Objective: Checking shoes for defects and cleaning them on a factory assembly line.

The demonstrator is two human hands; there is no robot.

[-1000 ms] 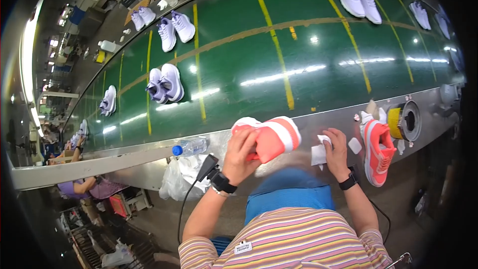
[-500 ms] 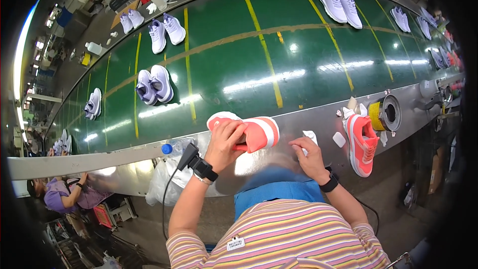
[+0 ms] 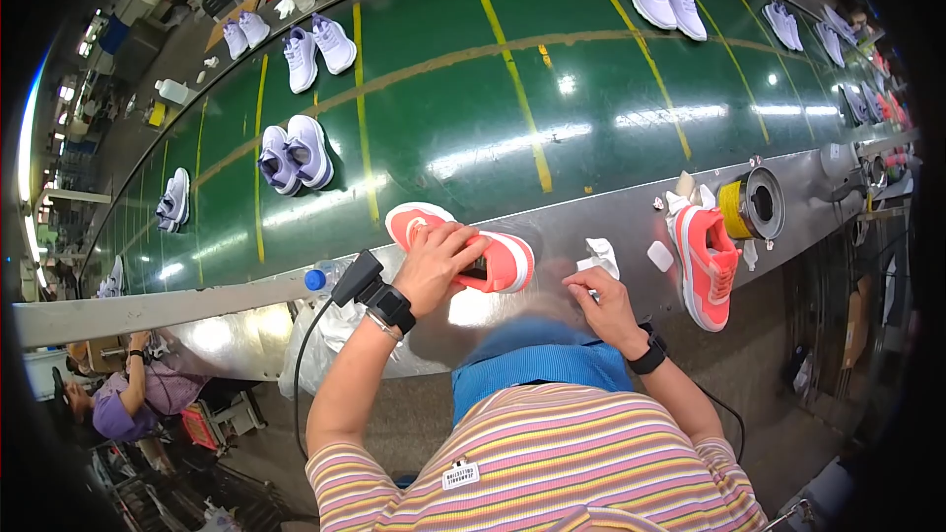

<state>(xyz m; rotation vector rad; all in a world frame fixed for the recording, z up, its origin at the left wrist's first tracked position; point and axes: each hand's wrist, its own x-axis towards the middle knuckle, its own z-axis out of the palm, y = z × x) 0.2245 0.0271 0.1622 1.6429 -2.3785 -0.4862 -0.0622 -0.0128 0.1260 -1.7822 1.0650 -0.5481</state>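
Observation:
My left hand (image 3: pixel 436 266) is wrapped over the middle of a coral sneaker (image 3: pixel 507 264) with a white sole, fingers across its upper near the opening. The shoe sits at the metal ledge beside the green belt, toe to the left and heel to the right. My right hand (image 3: pixel 603 307) hovers over the ledge, apart from the shoe, thumb and fingers drawn together; whatever may be between them is too small to make out. Just beyond its fingertips lies crumpled white paper (image 3: pixel 599 256). Further right a second coral sneaker (image 3: pixel 706 271) rests on the ledge.
Pairs of pale lilac sneakers (image 3: pixel 296 155) stand on the green conveyor belt (image 3: pixel 443 108). A round tin with a yellow side (image 3: pixel 757 205) and a white pad (image 3: pixel 659 256) are at the right. A blue-capped bottle (image 3: pixel 315 280) and clear plastic lie left; a co-worker (image 3: pixel 138 394) is at lower left.
The sneaker in my left hand has rolled so more of its coral side and less of its sole shows at the heel. My right hand has moved slightly off the white paper.

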